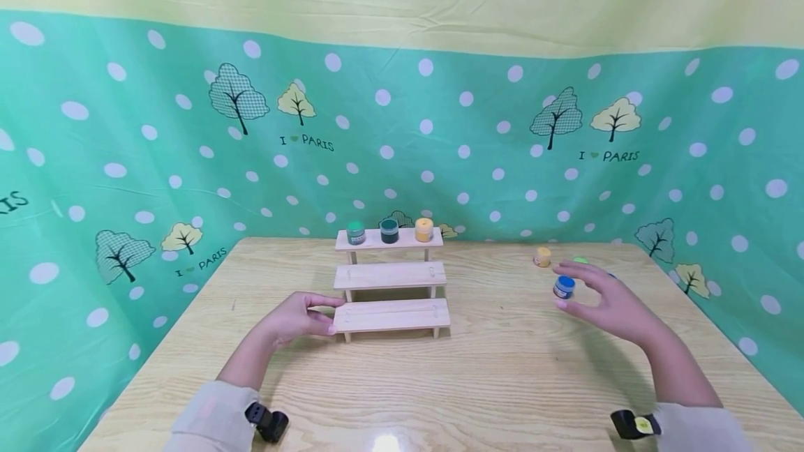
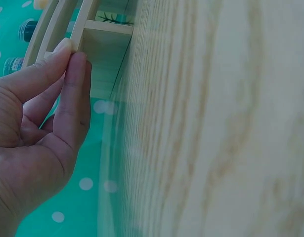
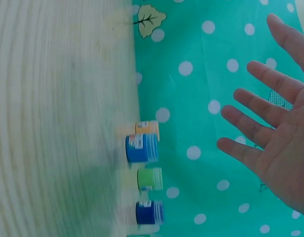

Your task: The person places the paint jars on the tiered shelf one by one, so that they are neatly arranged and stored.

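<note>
Nr blue jar (image 1: pixel 564 288): grn jar (image 3: pixel 149 178), orange jar (image 1: pixel 542 257)

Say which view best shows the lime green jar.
The right wrist view: the lime green jar shows unobstructed there. The head view has only a sliver behind the right hand; the left wrist view, none.

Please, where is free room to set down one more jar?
Bare: the middle step and bottom step, whose left end the left hand pinches; also the table between these steps and the bright blue jar. Crowded: the top step, holding three jars, and near the right hand.
</note>
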A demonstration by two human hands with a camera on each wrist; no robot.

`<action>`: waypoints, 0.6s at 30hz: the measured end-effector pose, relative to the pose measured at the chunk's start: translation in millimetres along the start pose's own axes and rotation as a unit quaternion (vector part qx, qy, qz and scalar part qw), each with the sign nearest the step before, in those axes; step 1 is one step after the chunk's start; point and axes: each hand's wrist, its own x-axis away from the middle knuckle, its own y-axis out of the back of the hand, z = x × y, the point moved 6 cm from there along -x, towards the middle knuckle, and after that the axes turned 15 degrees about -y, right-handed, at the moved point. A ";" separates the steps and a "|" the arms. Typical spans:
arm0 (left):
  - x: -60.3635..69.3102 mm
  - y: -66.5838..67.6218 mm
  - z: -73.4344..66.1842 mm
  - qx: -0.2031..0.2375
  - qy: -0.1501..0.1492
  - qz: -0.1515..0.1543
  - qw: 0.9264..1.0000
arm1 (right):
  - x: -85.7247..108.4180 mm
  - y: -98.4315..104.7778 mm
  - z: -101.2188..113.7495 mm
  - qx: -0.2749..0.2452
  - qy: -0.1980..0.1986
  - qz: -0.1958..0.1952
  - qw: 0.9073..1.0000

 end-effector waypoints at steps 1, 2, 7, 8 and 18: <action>-0.2 0.0 0.1 -0.001 -0.001 0.000 1.000 | 0.9 1.3 -1.9 0.000 -0.004 0.000 1.000; -0.3 0.0 0.3 -0.001 -0.001 -0.001 1.000 | 2.0 2.6 -3.7 0.000 -0.008 0.001 1.000; -1.1 0.5 1.2 0.000 0.003 -0.003 1.000 | 7.4 10.3 -12.9 0.003 -0.019 -0.003 1.000; -1.1 0.3 0.7 -0.001 0.001 -0.001 1.000 | 8.4 12.1 -14.6 0.005 -0.022 -0.005 1.000; -1.3 0.3 -0.2 -0.006 0.003 0.005 1.000 | 16.7 26.2 -33.3 0.012 -0.008 -0.041 0.999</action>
